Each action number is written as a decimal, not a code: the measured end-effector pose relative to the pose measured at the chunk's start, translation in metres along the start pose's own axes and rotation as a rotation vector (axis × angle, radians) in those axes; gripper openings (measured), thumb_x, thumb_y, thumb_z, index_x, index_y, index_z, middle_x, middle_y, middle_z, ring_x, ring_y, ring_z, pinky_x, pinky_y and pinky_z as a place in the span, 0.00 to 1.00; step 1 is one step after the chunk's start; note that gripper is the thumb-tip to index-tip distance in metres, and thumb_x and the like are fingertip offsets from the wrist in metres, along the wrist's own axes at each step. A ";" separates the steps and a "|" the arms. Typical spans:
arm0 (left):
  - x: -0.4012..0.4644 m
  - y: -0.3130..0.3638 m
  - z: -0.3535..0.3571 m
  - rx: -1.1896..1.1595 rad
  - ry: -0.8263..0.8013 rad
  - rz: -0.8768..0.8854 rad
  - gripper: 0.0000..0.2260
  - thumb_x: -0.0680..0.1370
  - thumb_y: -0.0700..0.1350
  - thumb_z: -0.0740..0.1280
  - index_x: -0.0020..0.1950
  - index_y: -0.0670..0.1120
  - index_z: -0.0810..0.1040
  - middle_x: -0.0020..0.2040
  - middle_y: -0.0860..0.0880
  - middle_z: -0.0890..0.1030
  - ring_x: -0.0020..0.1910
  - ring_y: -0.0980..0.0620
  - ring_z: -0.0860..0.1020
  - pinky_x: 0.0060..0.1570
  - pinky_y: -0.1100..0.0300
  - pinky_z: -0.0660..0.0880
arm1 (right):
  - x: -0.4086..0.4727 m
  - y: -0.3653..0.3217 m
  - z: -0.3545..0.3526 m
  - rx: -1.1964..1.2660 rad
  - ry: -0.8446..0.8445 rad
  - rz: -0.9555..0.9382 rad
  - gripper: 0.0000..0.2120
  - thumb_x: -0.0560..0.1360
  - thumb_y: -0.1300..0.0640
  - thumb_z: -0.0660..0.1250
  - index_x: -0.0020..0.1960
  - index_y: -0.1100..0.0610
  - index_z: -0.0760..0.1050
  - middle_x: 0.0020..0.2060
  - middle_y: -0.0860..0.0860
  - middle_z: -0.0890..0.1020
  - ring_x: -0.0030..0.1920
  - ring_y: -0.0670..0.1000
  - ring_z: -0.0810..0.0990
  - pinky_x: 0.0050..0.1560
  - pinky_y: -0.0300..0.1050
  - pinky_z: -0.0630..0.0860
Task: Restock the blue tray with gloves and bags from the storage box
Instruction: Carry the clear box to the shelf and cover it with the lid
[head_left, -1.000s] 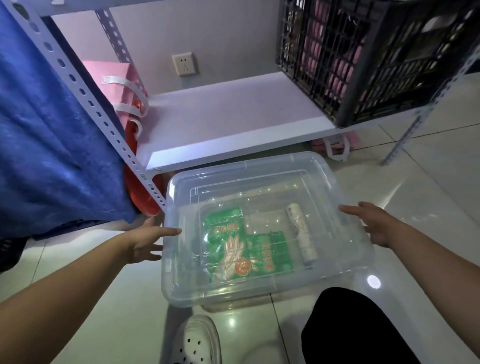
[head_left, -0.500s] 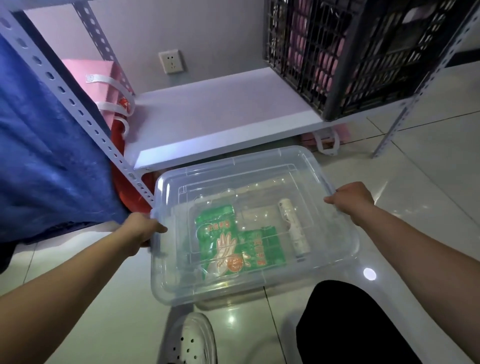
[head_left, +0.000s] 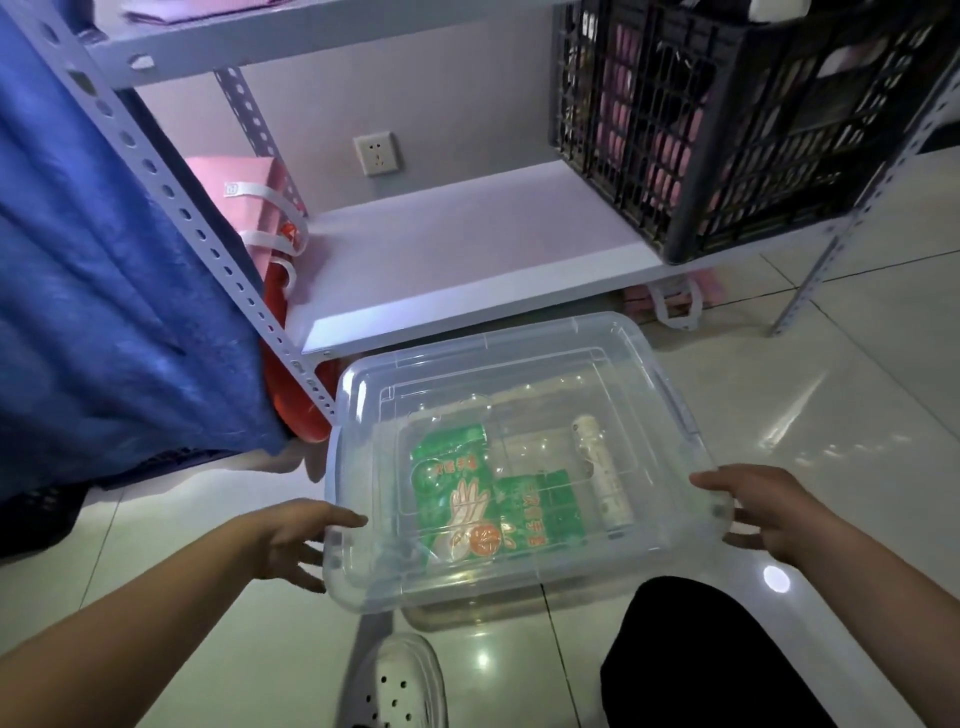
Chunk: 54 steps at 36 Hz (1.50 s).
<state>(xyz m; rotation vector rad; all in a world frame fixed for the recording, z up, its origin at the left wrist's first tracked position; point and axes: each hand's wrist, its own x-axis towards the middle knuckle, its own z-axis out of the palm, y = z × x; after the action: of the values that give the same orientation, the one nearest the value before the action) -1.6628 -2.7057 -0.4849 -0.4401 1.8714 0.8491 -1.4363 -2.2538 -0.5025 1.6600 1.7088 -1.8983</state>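
The left hand (head_left: 291, 540) has its fingers (head_left: 343, 518) stretched out and loose, the tips touching the near left corner of the clear storage box (head_left: 670, 415); nothing is gripped. The right hand (head_left: 769, 512) is spread the same way at the near right corner, fingers straight, resting against the rim beside the latch. Both hands are released rather than clenched.

The lid (head_left: 509, 364) is on the box, which sits on the floor (head_left: 857, 415) in front of the low shelf (head_left: 467, 249). Through the lid show two green glove packets (head_left: 457, 493) and a white roll of bags (head_left: 602, 478) to their right.

The risk, as I judge it: with only fingertips on a smooth plastic edge, a pull on one side alone could skew the lid or slide the whole box across the glossy tiles instead of freeing it. A latch not released would do the same.

No blue tray can be made out for certain; a blue cloth (head_left: 104, 291) hangs at the left, over something dark I cannot identify.
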 end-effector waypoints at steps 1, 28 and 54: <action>0.000 -0.005 0.000 -0.027 -0.004 0.005 0.21 0.71 0.45 0.76 0.62 0.44 0.78 0.60 0.41 0.79 0.53 0.39 0.80 0.48 0.41 0.80 | -0.002 0.004 -0.003 0.033 -0.040 0.011 0.14 0.68 0.62 0.76 0.52 0.56 0.78 0.46 0.55 0.80 0.44 0.57 0.78 0.44 0.54 0.76; -0.185 0.034 -0.020 -0.679 -0.183 0.525 0.23 0.69 0.37 0.73 0.64 0.41 0.79 0.64 0.38 0.79 0.61 0.33 0.78 0.57 0.27 0.71 | -0.107 -0.105 -0.037 0.491 -0.481 -0.199 0.17 0.64 0.55 0.73 0.53 0.52 0.79 0.52 0.52 0.79 0.55 0.58 0.78 0.53 0.63 0.73; -0.142 0.141 -0.018 -0.524 0.567 1.246 0.33 0.67 0.48 0.81 0.67 0.61 0.70 0.62 0.52 0.81 0.58 0.51 0.82 0.55 0.52 0.79 | -0.105 -0.218 0.066 -0.007 0.156 -1.075 0.31 0.73 0.47 0.73 0.73 0.49 0.68 0.71 0.54 0.70 0.69 0.56 0.70 0.63 0.48 0.69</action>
<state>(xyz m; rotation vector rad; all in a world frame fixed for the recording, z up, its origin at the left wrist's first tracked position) -1.7007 -2.6307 -0.3024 0.3130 2.3821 2.2454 -1.5810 -2.2808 -0.2992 0.8998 3.0500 -2.0568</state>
